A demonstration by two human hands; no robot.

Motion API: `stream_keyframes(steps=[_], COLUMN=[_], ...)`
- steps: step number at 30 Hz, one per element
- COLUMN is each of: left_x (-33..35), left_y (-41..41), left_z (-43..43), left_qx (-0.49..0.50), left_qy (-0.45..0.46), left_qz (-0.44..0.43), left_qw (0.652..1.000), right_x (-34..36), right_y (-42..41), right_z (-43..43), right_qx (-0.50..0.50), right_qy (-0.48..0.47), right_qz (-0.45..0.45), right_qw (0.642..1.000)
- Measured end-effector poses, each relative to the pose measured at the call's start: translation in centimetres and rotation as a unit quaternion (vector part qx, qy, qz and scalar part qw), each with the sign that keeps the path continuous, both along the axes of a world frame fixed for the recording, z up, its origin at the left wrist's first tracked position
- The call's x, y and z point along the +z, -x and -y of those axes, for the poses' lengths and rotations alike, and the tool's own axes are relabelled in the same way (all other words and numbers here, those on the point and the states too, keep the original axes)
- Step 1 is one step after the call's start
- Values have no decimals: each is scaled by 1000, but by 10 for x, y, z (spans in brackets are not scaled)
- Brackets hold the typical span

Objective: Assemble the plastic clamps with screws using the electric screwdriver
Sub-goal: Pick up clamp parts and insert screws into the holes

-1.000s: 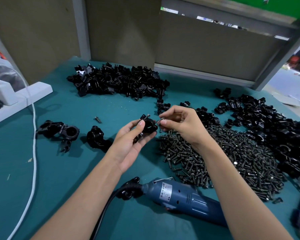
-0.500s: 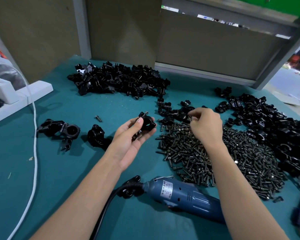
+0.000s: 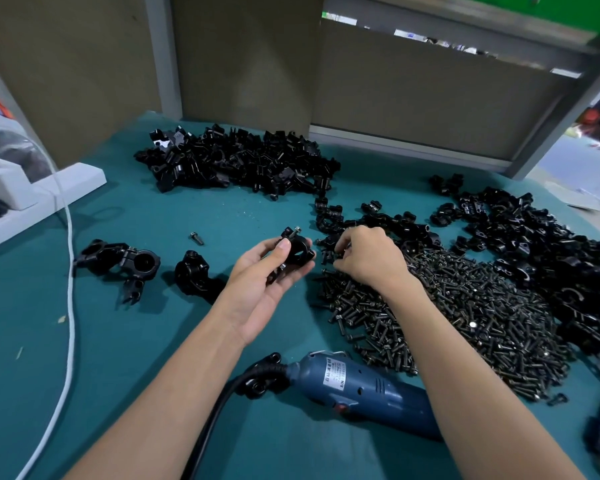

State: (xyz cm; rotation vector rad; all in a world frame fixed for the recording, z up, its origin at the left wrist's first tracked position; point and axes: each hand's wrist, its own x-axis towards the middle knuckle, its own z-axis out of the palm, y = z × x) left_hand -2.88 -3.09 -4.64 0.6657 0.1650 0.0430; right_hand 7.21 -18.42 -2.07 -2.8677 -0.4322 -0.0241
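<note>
Desk (image 3: 153, 341), teal top, carries everything. Back heap (image 3: 239, 161) of black clamp parts lies well beyond both hands. Right heap (image 3: 534, 244) of the same parts spreads right of the right hand and beyond it. Screws (image 3: 465, 306) form a broad dark pile under and right of the right hand, running back along that forearm. Screwdriver (image 3: 361, 386), blue body with black cord, lies flat nearer the person than either hand; one end passes under the right forearm. White cable (image 3: 70, 271) runs well left of the left hand. Left hand (image 3: 260, 289): palm up, thumb and fingers clasping the clamp (image 3: 297, 252), a black ring-shaped piece with a screw standing out of its top, held above the desk just left of the pile. Right hand (image 3: 368, 261): palm down, just right of the clamp and apart from it, fingers curled into the pile's left edge; tips hidden, so cannot tell whether they pinch anything. Joined clamps (image 3: 118, 261) lie on the desk left of the left hand. Loose screw (image 3: 196, 238) lies beyond them, left of the left hand.
</note>
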Motion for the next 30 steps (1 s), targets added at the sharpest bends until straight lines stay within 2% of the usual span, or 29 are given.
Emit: stream_keyframes(steps=[3, 9, 13, 19, 26, 30], left_x=[-1, -2, -2, -2, 0, 1], left_y=[0, -1, -1, -2, -1, -1], left_z=[0, -2, -2, -2, -1, -2], left_qx=[3, 9, 9, 15, 15, 21], left_qy=[0, 9, 3, -1, 4, 6], left_qz=[2, -6, -7, -15, -22, -29], left_qw=[1000, 1000, 1000, 1000, 1000, 999], right_x=[-1, -1, -6, -10, -4, 0], right_y=[0, 0, 4, -2, -4, 0], right_z=[0, 5, -3, -7, 1, 1], right_qx=[0, 4, 56, 46, 55, 43], right_qy=[16, -47, -69, -27, -45, 30], right_qz=[-1, 11, 35, 13, -10, 3], right_qw=[1000, 999, 995, 998, 997, 999])
